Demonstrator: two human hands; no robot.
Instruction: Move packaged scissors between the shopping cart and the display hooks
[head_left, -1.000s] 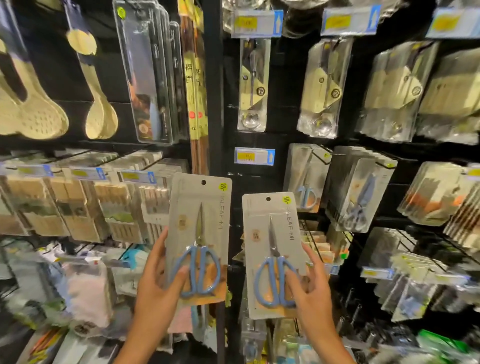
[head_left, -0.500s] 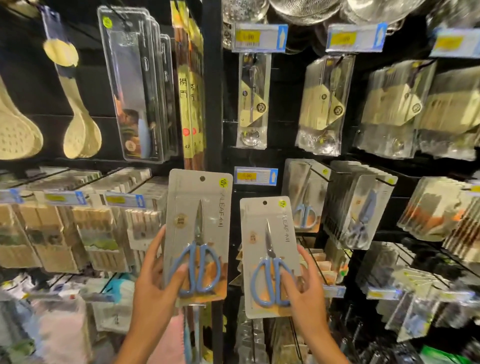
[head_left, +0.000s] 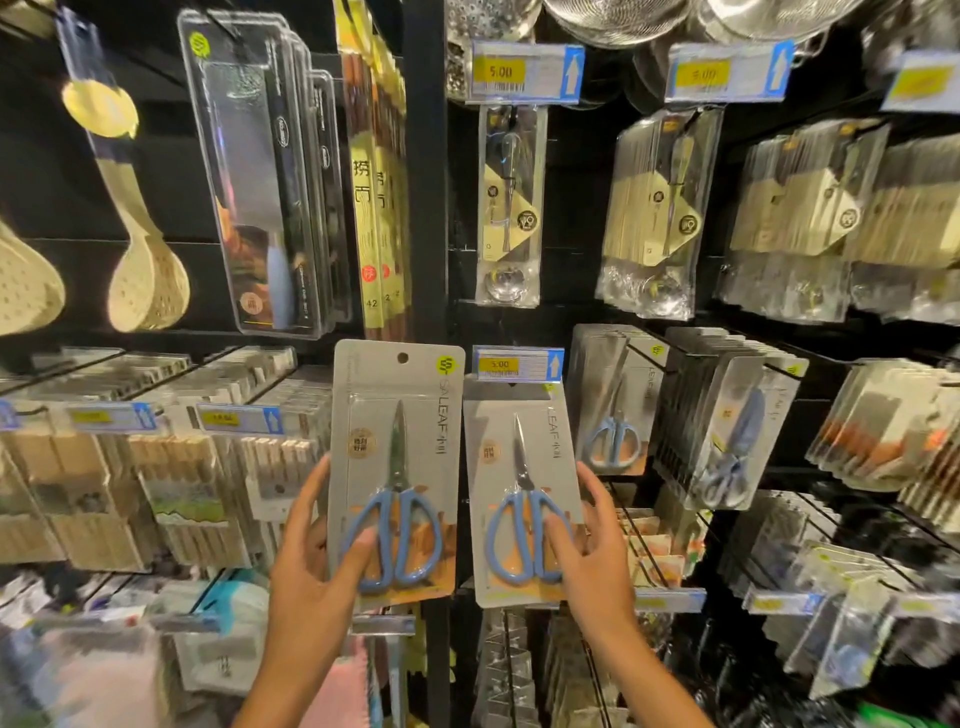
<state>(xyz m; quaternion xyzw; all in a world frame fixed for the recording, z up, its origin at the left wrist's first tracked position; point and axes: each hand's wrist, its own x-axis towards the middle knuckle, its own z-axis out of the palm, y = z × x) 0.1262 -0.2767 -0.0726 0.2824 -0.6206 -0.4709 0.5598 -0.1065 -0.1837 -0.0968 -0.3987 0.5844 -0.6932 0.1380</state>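
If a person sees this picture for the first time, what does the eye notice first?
Two packs of blue-handled scissors fill the centre: the left hand grips the left pack, the right hand grips the right pack. The right pack's top hides behind a yellow price tag.

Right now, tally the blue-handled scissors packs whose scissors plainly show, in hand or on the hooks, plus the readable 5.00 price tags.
Scissors packs in hand: 2, one in the left hand at, one in the right hand at
Front scissors packs on hooks: 2
5.00 price tags: 3
Total: 7
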